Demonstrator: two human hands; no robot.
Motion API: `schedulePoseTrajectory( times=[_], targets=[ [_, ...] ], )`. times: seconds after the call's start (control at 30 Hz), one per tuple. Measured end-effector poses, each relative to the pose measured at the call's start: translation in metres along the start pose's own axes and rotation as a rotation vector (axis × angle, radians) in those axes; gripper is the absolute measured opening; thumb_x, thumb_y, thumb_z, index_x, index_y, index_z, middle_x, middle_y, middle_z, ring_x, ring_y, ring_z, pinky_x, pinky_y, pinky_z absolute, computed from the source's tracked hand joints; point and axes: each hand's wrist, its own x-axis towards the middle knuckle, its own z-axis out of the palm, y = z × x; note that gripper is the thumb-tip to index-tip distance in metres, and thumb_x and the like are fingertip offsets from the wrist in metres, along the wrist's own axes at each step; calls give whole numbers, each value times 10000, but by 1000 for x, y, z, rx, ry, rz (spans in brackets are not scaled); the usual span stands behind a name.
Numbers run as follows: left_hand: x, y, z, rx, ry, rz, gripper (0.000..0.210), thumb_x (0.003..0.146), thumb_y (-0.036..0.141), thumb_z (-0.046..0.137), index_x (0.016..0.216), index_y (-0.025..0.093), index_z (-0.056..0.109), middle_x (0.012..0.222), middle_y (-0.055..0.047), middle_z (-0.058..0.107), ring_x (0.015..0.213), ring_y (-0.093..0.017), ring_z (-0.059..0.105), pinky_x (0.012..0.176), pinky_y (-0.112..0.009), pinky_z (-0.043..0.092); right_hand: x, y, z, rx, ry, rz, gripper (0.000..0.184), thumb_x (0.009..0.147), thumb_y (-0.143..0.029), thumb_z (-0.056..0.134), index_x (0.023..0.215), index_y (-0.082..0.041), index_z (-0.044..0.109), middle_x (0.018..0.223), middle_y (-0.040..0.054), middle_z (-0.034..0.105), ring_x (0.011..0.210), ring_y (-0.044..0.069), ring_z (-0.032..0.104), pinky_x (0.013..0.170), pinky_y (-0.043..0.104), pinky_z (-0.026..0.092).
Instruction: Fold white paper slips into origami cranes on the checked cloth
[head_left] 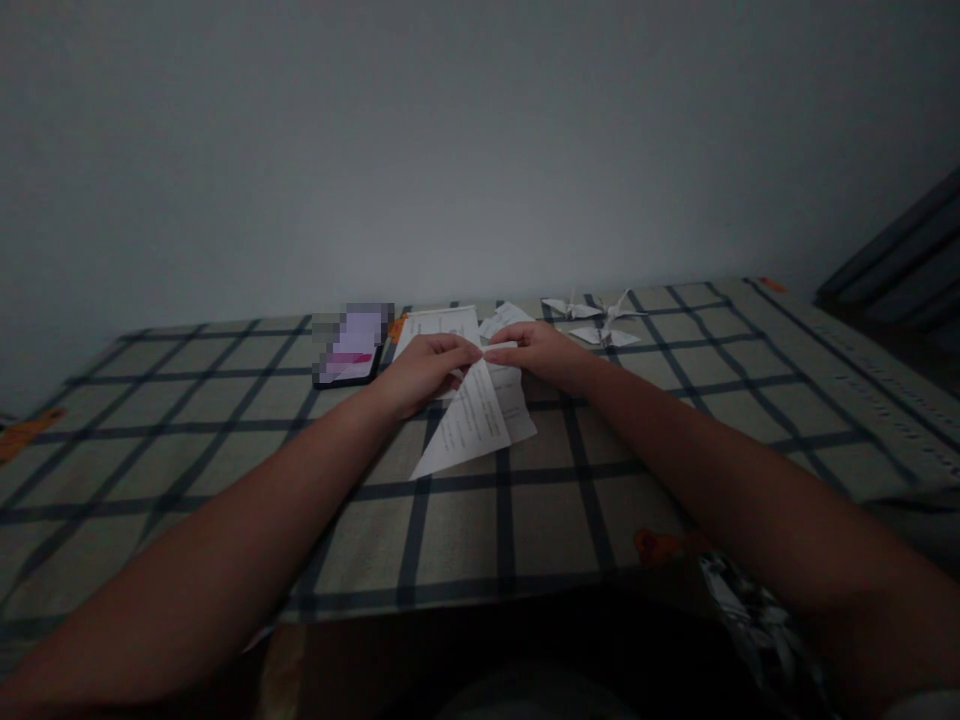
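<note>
A folded sheet of printed paper (471, 420) is between my two hands, its wide part fanning down toward me and its narrow top at my fingertips. My left hand (429, 368) pinches the top edge from the left with thumb and fingers. From the right, my right hand (534, 350) pinches the same top, its thumb almost meeting the left one. Behind my hands lie a flat printed sheet (439, 322) and another piece of printed paper (507, 318), both partly hidden.
Folded paper cranes (606, 332) stand at the back right, near the wall (480, 150). A phone (351, 345) with a lit, blurred screen lies to the left of my hands. A checked cloth (247, 440) covers the table, whose front edge is close to me.
</note>
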Motion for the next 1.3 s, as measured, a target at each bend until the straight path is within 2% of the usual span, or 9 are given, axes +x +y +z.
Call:
schedulePoseTrajectory(
  times=[0.2, 0.4, 0.53, 0.7, 0.8, 0.97, 1.03, 1.17, 1.3],
  targets=[
    [1, 0, 1, -31, -6, 1, 163, 676, 316, 743, 702, 164, 687, 570, 9, 556, 452, -73, 407, 426, -213, 299, 3, -4, 2, -168, 97, -129, 259, 813, -378, 658, 903, -145, 725, 913, 58, 719, 842, 181, 616, 775, 310, 445],
    [-2, 4, 1, 14, 36, -2, 204, 698, 347, 729, 743, 158, 666, 576, 32, 537, 426, -54, 381, 409, -194, 247, 0, -3, 0, 63, 14, 14, 316, 768, -428, 722, 889, -136, 707, 870, 41, 694, 772, 159, 602, 701, 280, 443],
    [-4, 5, 1, 8, 31, -19, 203, 696, 336, 732, 762, 157, 664, 532, 56, 477, 395, -47, 345, 394, -197, 202, -1, -1, -1, 126, -1, 29, 320, 761, -444, 730, 857, -142, 693, 818, 23, 664, 729, 143, 572, 671, 269, 427],
    [-5, 6, 1, 47, 7, -24, 220, 710, 352, 736, 760, 154, 655, 470, 75, 410, 358, -41, 297, 384, -204, 147, -2, -2, -2, 46, -14, 29, 359, 767, -490, 715, 813, -136, 679, 773, 9, 626, 696, 131, 533, 649, 266, 399],
    [-5, 6, 1, 62, -4, -19, 210, 731, 349, 723, 771, 153, 659, 447, 79, 392, 349, -43, 291, 383, -205, 146, -1, -3, -3, -39, -10, -22, 352, 788, -473, 691, 864, -129, 707, 823, 30, 660, 730, 142, 557, 671, 272, 410],
    [-2, 1, 2, -5, -18, -16, 233, 708, 355, 740, 797, 153, 667, 508, 49, 491, 368, -56, 363, 385, -206, 183, 3, 0, 0, -174, 123, -142, 306, 803, -389, 677, 936, -119, 730, 895, 63, 706, 779, 161, 594, 694, 277, 429],
    [0, 0, 1, -38, -21, -13, 251, 705, 371, 746, 801, 153, 665, 544, 29, 542, 383, -66, 402, 390, -207, 208, 4, 2, 1, -111, 112, -124, 313, 805, -403, 686, 935, -122, 728, 888, 63, 715, 778, 165, 605, 697, 281, 446],
    [1, 0, 0, -35, 15, -13, 254, 696, 370, 757, 792, 155, 661, 564, 20, 569, 396, -69, 420, 400, -204, 243, 2, 5, 1, 118, -8, -7, 309, 794, -388, 724, 970, -134, 728, 961, 78, 742, 816, 174, 646, 752, 301, 502],
    [2, -2, -3, -15, 10, -9, 242, 680, 356, 773, 783, 161, 674, 589, -3, 597, 430, -92, 483, 413, -214, 291, 1, 6, 1, 188, -10, 46, 271, 793, -358, 736, 952, -139, 734, 966, 82, 748, 808, 175, 658, 771, 313, 523]
  ],
)
